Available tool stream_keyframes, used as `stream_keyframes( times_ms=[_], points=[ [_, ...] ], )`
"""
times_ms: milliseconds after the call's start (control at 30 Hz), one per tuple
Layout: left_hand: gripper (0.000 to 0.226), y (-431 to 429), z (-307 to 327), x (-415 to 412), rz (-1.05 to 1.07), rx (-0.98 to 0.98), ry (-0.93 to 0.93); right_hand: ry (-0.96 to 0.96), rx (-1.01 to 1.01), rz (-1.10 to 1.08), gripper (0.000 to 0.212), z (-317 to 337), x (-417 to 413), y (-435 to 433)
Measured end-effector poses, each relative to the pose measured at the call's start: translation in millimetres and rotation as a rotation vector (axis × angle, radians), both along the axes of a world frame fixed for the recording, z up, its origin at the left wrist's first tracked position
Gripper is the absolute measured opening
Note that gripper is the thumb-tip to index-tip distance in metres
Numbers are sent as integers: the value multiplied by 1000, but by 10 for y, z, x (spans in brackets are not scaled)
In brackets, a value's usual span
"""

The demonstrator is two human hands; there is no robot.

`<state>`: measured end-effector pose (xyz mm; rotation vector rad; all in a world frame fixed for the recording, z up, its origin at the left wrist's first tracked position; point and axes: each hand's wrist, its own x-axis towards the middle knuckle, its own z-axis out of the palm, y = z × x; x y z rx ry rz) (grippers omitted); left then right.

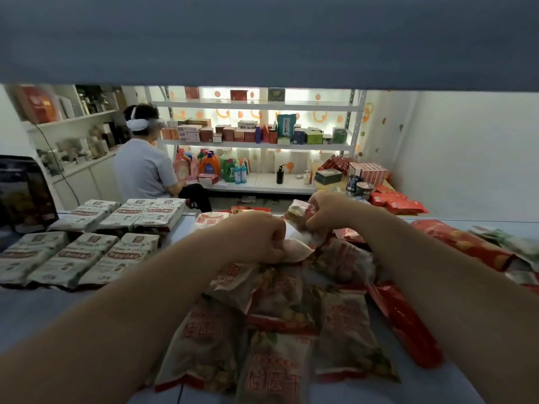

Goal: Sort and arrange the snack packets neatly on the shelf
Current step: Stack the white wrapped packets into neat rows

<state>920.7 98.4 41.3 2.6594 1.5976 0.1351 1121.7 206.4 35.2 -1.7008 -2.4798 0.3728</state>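
Large red characters reading 桂圆干 stood on the pale snack packet (272, 371) nearest the camera, below and between both forearms. The same three characters were legible on the packet (204, 336) just left of it, under the left forearm. A partial 桂圆 showed on the packet (208, 220) immediately left of the left hand (256, 237). The grey-white packets (87, 252) stacked well left of that hand bore dark red label bands, but their print was too blurred to read. Lettering on the green box (285, 125) on the far shelf, beyond both hands, could not be made out.
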Motion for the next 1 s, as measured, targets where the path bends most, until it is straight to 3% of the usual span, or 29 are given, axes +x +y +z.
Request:
stream_keyframes(
  times_ms=[133, 267, 433, 500, 600, 700, 833, 1000],
  points=[
    [16, -36, 2, -146, -10, 0, -137, 43, 123, 116, 42, 88, -74, 3],
    [14, -52, 48, -314, -20, -24, -248, -155, 317, 228, 48, 84, -136, 6],
    [16, -55, 73, -416, -38, 33, -396, -224, 251, 372, 47, -15, -260, -26],
    [17, -53, 50, -408, -72, 59, -439, -134, 244, 308, 46, -24, -275, -29],
    [12, -34, -13, -378, -124, 162, -395, -78, 215, 216, 30, -25, -227, -21],
    [11, 14, -100, -318, -153, 217, -331, -123, 116, 211, 32, -36, -190, -47],
    [18, 83, -177, -263, -140, 235, -287, -119, 131, 204, 36, -88, -213, -99],
    [24, 93, -201, -252, -103, 155, -254, -109, 100, 198, 39, -109, -201, -180]
  ],
)
